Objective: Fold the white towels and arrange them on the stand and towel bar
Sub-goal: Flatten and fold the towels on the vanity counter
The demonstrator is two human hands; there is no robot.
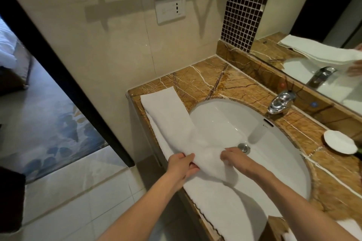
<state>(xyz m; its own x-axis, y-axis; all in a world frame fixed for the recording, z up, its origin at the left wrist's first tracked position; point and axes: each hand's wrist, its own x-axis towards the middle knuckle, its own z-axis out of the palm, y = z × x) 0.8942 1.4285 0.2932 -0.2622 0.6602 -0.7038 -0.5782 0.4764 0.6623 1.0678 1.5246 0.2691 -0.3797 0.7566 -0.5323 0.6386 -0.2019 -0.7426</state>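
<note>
Head view, lower centre — left hand (183, 168) and right hand (235, 159) pinch the white towel (168, 111), seemingly soft, light, floppy — best held by its edges.

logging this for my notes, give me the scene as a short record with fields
place: bathroom counter of brown marble, with a white sink
towel: white towel, folded into a long strip, along the counter's edge and over the sink rim
left hand: grips the towel
right hand: grips the towel over the basin
also there: faucet, small white dish, mirror
</note>
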